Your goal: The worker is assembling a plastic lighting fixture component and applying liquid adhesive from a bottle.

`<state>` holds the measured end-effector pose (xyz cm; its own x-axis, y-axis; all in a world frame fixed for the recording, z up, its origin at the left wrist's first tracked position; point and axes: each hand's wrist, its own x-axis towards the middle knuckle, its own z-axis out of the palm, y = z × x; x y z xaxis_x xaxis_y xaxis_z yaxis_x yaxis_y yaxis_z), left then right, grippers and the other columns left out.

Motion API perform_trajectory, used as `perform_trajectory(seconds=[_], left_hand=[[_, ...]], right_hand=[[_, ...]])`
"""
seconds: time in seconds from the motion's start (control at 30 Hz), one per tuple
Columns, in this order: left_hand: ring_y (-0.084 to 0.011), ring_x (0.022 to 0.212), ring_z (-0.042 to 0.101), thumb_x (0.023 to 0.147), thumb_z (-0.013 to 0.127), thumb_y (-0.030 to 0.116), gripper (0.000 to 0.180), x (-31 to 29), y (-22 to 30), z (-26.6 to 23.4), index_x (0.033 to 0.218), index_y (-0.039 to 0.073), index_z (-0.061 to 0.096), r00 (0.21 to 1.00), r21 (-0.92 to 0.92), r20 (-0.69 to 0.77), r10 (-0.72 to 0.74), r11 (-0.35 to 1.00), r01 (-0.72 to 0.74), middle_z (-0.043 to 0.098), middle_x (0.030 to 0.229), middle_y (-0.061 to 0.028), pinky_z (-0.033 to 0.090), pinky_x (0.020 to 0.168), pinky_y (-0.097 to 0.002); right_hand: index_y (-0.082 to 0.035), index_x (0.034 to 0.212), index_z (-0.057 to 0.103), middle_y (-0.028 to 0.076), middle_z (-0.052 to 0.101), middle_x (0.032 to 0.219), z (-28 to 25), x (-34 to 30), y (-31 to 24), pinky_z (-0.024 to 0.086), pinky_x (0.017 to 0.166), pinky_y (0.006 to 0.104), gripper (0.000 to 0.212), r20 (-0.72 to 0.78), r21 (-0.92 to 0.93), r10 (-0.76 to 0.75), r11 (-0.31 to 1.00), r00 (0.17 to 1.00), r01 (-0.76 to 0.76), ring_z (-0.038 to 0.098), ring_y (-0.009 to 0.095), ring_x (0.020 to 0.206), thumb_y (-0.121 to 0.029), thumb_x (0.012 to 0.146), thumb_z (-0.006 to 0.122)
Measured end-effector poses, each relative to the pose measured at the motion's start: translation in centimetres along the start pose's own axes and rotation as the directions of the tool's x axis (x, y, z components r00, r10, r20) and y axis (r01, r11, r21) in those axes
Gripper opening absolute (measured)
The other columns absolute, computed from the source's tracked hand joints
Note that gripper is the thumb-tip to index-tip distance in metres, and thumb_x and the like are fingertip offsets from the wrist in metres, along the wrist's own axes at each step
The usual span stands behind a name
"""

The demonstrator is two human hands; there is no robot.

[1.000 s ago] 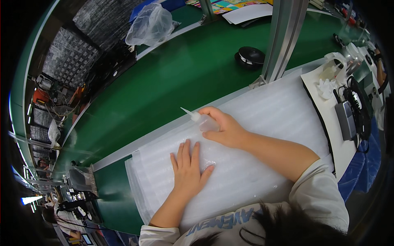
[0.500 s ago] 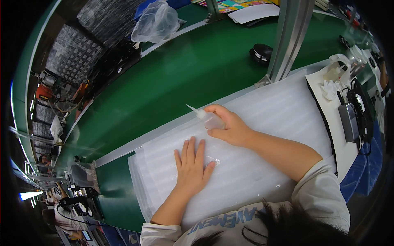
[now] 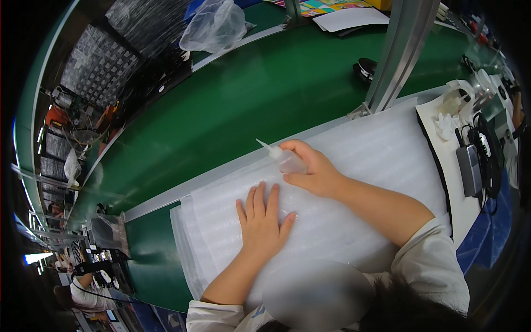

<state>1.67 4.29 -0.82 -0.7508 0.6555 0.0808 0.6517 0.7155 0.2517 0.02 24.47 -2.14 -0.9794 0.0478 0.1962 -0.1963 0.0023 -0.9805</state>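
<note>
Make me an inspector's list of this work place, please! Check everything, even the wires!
Surface: white sheeting covers part of the near green tabletop.
Things in hand: one translucent bottle with a pointed nozzle, tilted.
Clutter: crumpled white wad and grey box at the right.
Hands: left hand flat on the sheeting, fingers extended; right hand gripping the bottle.
Cables: dark cable beside the grey box.
Surroundings: metal post and, farther off, a clear plastic bag.

White sheeting (image 3: 343, 227) lies across the green bench (image 3: 152, 260)
</note>
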Motion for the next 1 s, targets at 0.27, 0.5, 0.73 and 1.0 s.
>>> perform_trajectory(seconds=[0.27, 0.5, 0.73, 1.0], left_hand=[[-0.0422, 0.136, 0.029, 0.093, 0.051, 0.040, 0.061, -0.2, -0.6, -0.4, 0.142, 0.006, 0.042, 0.999, -0.014, 0.006, 0.037, 0.999, -0.037, 0.032, 0.148, -0.0224, 0.017, 0.109, -0.0636], [-0.0409, 0.136, 0.030, 0.095, 0.046, 0.039, 0.056, -0.2, -1.0, -0.3, 0.142, 0.008, 0.043, 0.999, 0.004, 0.002, 0.043, 0.999, -0.043, 0.033, 0.148, -0.0210, 0.019, 0.109, -0.0623], [-0.0402, 0.136, 0.031, 0.093, 0.051, 0.036, 0.056, -0.2, -0.9, -0.6, 0.141, 0.009, 0.044, 0.999, -0.008, 0.001, 0.042, 0.999, -0.042, 0.033, 0.148, -0.0200, 0.019, 0.110, -0.0616], [-0.0408, 0.136, 0.031, 0.087, 0.060, 0.035, 0.064, -0.2, -0.8, -0.5, 0.142, 0.008, 0.043, 0.999, -0.010, -0.012, 0.049, 0.999, -0.049, 0.033, 0.148, -0.0212, 0.020, 0.108, -0.0626]], right_hand=[[-0.003, 0.129, 0.046, 0.009, 0.055, 0.122, -0.2, -0.1, -0.5, 0.045, 0.096, 0.0330, 0.052, 0.047, 0.010, 0.051, 0.999, 0.998, -0.051, 0.054, 0.019, 0.114, 0.000, 0.080, 0.062], [-0.004, 0.128, 0.049, 0.013, 0.059, 0.122, 0.0, -0.1, -0.7, 0.044, 0.096, 0.0354, 0.052, 0.022, -0.022, 0.034, 0.999, 0.999, -0.034, 0.057, 0.026, 0.114, -0.007, 0.078, 0.064], [-0.004, 0.128, 0.049, 0.012, 0.059, 0.122, -0.1, -0.2, -1.1, 0.046, 0.093, 0.0346, 0.052, 0.019, -0.053, 0.031, 0.998, 0.999, -0.030, 0.057, 0.025, 0.115, -0.007, 0.078, 0.064], [-0.007, 0.128, 0.049, 0.010, 0.060, 0.121, 0.0, -0.1, -0.2, 0.049, 0.082, 0.0321, 0.053, 0.036, 0.002, 0.048, 0.999, 0.998, -0.048, 0.058, 0.021, 0.112, -0.010, 0.078, 0.065]])
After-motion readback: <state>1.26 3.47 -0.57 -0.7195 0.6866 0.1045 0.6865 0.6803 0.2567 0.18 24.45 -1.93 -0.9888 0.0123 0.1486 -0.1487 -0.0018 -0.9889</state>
